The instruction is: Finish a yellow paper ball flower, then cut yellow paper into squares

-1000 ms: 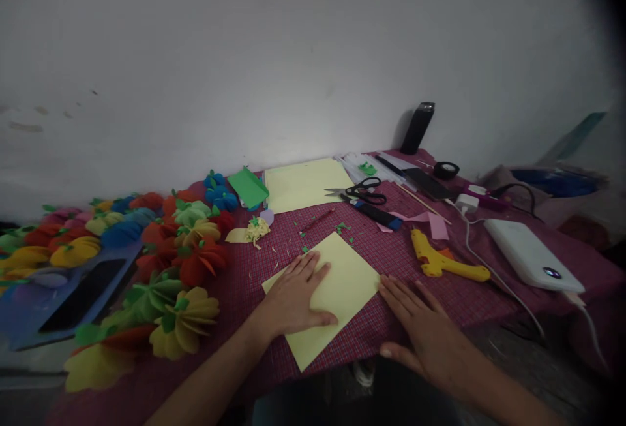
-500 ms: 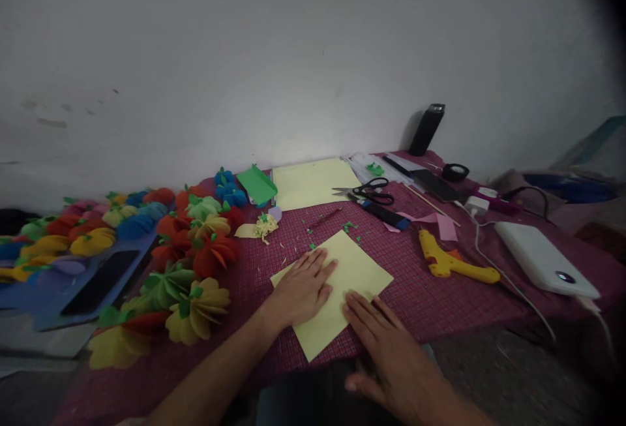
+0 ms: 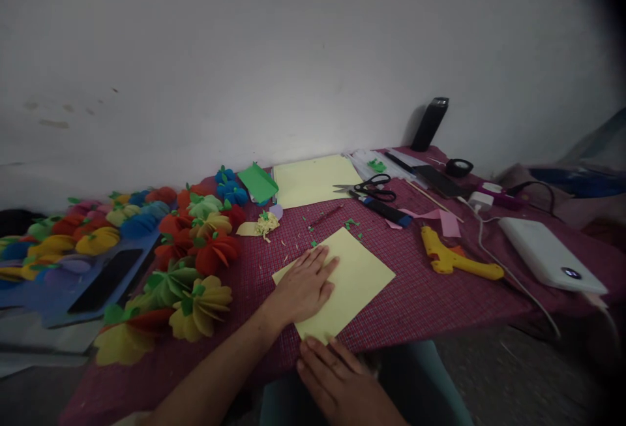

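Note:
A pale yellow sheet of paper (image 3: 359, 269) lies on the table with one corner toward me. My left hand (image 3: 308, 282) rests flat on its left part, fingers spread. At the near corner, my right hand (image 3: 337, 374) lies with its fingertips on the paper's edge, fingers extended. Neither hand grips anything. Beyond the paper are small green scraps (image 3: 351, 224) and a heap of yellow shreds (image 3: 267, 224). Black-handled scissors (image 3: 374, 188) lie partly over a stack of yellow paper (image 3: 315, 181), with a blue and black cutter (image 3: 384, 209) just nearer.
Many colourful paper flowers (image 3: 210, 250) crowd the left side, around a dark phone (image 3: 105, 280). On the right are a yellow glue gun (image 3: 457, 259), a white power bank (image 3: 550, 253) with cables and a black bottle (image 3: 430, 124). A green folded paper (image 3: 258, 182) lies at the back.
My right hand has slid from the paper's right-hand near edge down and left to its near corner. My left hand stays flat in place. The view has shifted slightly.

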### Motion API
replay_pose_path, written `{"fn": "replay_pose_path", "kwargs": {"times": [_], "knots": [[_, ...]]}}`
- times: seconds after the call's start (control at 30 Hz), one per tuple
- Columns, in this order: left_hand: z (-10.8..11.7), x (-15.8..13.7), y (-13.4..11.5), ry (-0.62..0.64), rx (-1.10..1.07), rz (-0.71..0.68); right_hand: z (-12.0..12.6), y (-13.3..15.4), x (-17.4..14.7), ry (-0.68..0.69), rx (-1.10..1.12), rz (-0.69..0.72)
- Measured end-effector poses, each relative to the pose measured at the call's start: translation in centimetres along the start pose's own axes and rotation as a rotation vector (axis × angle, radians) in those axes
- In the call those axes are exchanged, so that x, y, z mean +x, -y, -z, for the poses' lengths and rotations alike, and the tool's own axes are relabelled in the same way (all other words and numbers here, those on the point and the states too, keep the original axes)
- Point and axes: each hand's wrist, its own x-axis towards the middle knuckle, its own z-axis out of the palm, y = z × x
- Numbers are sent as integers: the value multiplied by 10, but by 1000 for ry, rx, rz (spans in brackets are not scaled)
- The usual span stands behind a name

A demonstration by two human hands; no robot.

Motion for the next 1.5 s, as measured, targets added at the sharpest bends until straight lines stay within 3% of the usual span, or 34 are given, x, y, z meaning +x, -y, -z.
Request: {"fn": "replay_pose_path", "kwargs": {"times": [0.17,0.37,0.53,0.8,0.93,1.03,1.17,1.3,1.5], "knots": [[0,0,0,1,8,1,14,0,7,21,173,125],[-3,1,1,-7,8,-13,51,-40,-22,16,185,-239],[-1,0,0,-15,-7,-1,46,-66,-48,71,64,-330],[-3,-1,1,1,-23,-2,50,-101,-86,-1,-107,-492],[2,0,1,17,-5,3,56,-113,-91,8,-146,-528],[18,-2,-14,-9,15,14,60,-113,-83,-45,-159,-547],[30,-16,-63,-46,-37,24,61,-97,-67,-139,-124,-515],[10,-33,-103,-4,-152,1,52,-77,-54,-153,-3,-412],[-24,-40,-104,11,-201,99,40,-69,-49,-69,65,-304]]}}
